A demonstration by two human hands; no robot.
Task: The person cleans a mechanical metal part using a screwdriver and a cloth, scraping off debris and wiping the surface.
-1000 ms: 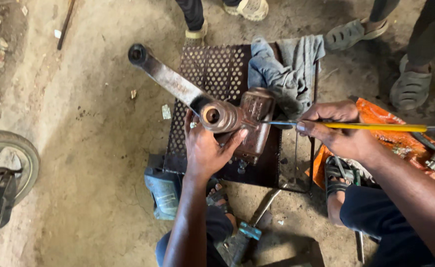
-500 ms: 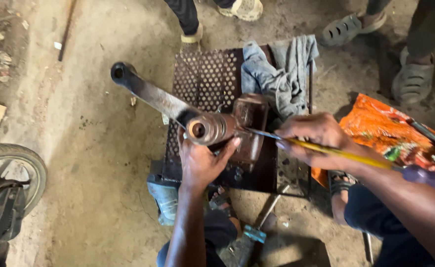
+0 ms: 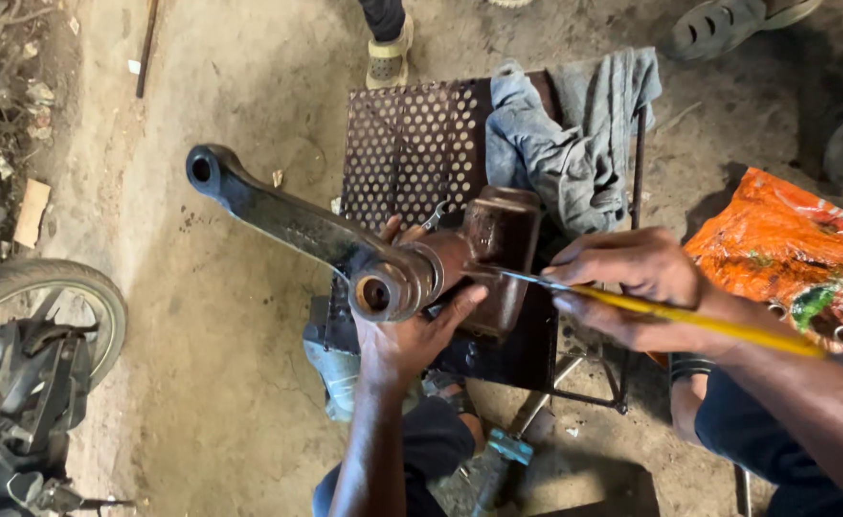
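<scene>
The left hand [image 3: 404,330] is closed around the rusty metal arm [image 3: 383,258] on the perforated worktop [image 3: 412,134]; the right hand [image 3: 632,278] grips a yellow brush [image 3: 689,318] touching it

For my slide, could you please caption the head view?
Left hand steadies a metal arm while right hand works a yellow-handled tool against it.

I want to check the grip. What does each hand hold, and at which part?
The left hand cups the metal arm under its round bushing end. The right hand pinches the yellow-handled tool at the front of its handle, near the blade.
</scene>
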